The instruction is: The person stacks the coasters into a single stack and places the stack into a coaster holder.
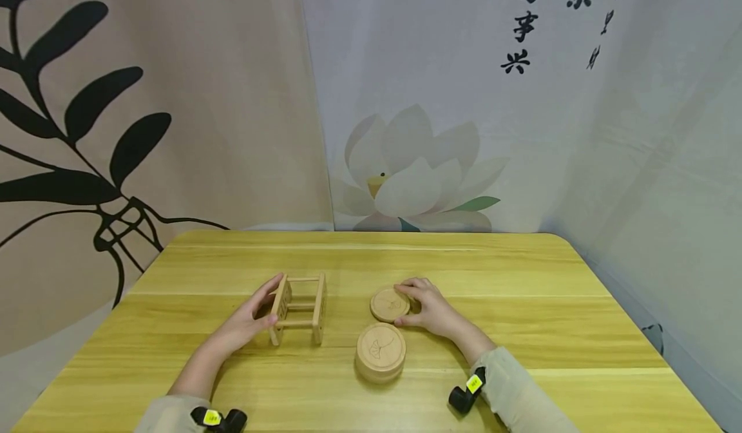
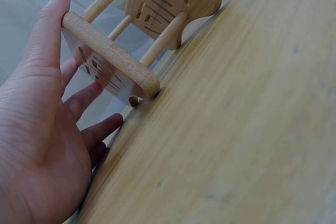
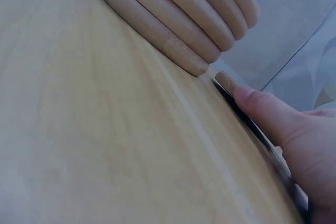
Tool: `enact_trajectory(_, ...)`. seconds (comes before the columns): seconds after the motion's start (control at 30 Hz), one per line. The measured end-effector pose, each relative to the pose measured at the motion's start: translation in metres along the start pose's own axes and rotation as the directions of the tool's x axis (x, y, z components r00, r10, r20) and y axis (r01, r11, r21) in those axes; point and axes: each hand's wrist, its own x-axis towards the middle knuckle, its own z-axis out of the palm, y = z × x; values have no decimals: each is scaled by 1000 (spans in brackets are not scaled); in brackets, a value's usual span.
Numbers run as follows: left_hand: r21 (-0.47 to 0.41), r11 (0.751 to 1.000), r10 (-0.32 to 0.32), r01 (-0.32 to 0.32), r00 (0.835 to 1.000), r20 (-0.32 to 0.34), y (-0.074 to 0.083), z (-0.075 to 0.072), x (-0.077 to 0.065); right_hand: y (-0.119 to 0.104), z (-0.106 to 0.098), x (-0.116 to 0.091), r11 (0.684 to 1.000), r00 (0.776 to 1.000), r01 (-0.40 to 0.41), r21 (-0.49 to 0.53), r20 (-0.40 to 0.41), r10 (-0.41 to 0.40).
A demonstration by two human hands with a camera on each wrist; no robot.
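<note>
A small wooden coaster rack [image 1: 319, 310], with slotted side panels joined by round rods, stands on the table. My left hand [image 1: 246, 323] holds its left side panel, thumb at the near edge and fingers toward the far edge. In the left wrist view, the thumb lies against the end of the rack [image 2: 113, 51] and the fingers reach behind the panel. My right hand [image 1: 430, 307] pinches the rim of one round wooden coaster [image 1: 387, 305], engraved on top. Just nearer stands a stack of several coasters [image 1: 380, 352], its top engraved with a leaf-like figure; the right wrist view shows the stack [image 3: 178, 17] from the side.
The wooden table [image 1: 522, 330] has a far edge close to a printed curtain [image 1: 417, 98]. Between the rack and the coasters lies a strip of bare tabletop. A black wrist camera [image 1: 466, 394] sits on the right sleeve, another camera [image 1: 220, 419] on the left.
</note>
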Motion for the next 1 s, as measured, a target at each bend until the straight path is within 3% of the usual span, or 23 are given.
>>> enact_trajectory(0.5,0,1000,-12,12,1000,-6,1,1,-1,-1,0,-2,999,1000,4,49,-26,-3)
enact_trajectory(1.0,-9,1000,-9,9,1000,-10,-1,1,0,-16,-8,-12,997,986,11,80,-166,2)
